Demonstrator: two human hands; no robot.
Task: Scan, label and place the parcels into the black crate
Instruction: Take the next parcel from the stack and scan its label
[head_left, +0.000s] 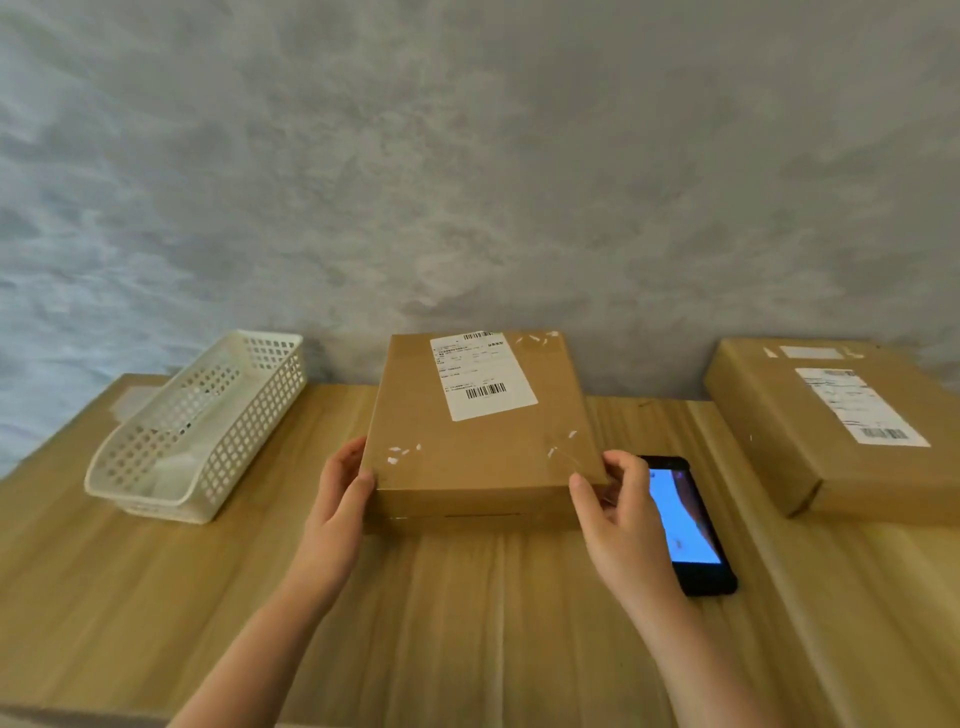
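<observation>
- While both hands hold the centre parcel (480, 426), layout left to right:
- White basket (200, 431), perforated plastic, on the counter (467, 613) well left of the left hand. Something pale inside, can't tell what.
- Left hand (337, 499): fingers wrapped round the parcel's near-left corner, thumb on the side face. Gripping.
- Parcel sits between the hands: flat brown cardboard box, near edge in the grip, far edge toward the wall. Can't tell whether it's lifted or resting on the counter.
- Look of it: white shipping label (480, 374) with barcodes on the top face, far half. Clear tape and torn white label scraps at the corners. Slot or seam along the near side face.
- Right hand (618, 506): pinching the near-right corner, thumb on the side, fingers curled over the edge.
- Phone (685, 525), screen lit, flat on the counter just behind the right hand, partly hidden by it.
- Second parcel (831, 421), same brown box with its own label, well right of the right hand.
- Black crate not in view.
- Risks, my read: corner-only grip, so the box could tip or slip if swung fast. Right hand or box edge could knock the phone. Glossy tape near the label could spoil a scan.
</observation>
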